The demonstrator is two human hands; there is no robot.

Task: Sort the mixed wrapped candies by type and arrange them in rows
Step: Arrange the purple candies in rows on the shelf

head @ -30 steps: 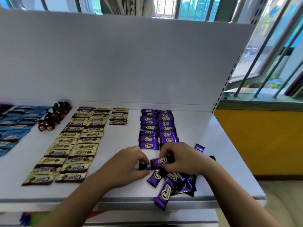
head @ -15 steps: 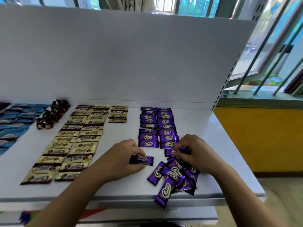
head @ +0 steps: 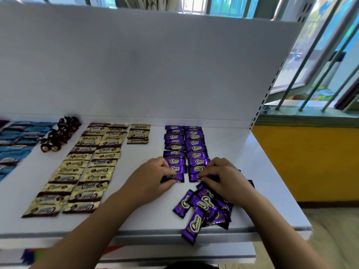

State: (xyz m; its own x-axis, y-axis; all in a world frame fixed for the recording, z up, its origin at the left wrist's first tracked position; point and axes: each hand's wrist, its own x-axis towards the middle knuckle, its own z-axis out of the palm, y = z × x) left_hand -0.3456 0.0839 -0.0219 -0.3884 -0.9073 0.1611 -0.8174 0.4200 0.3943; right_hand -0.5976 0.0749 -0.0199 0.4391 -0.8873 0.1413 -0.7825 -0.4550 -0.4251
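Now both hands have left the pile (head: 204,207) and come up to the near ends of the two purple columns (head: 175,147). A second ago they were bunched together over the loose heap, working pieces free. Half a second ago my left hand (head: 153,178) held one out to the side while my right hand (head: 225,178) was at the heap's far edge. My left fingers and thumb now pinch the left piece (head: 176,178), which lies flat on the shelf (head: 268,171) just below the last candy of the left column. My right fingers are curled down onto the right piece (head: 193,177), at the foot of the right column. Neither is let go yet.

So each purple column gains one, and the two stay level. I judge the sorting itself nearly done. The gold rows (head: 83,171), the blue ones (head: 15,140) at far left and the dark twists (head: 60,133) by the back already lie apart. What remains is the purple heap by my right wrist, with one piece (head: 192,228) hanging over the shelf's front edge. That one could slip off if I nudge the heap.

As for writing, the purple wrappers read "Choco" in white script, clearest on the overhanging piece. The gold wrappers carry the same word. A smaller line sits under it, too fine to read. Some pieces lie upside down to me. The blue wrappers' print is too blurred to make out.
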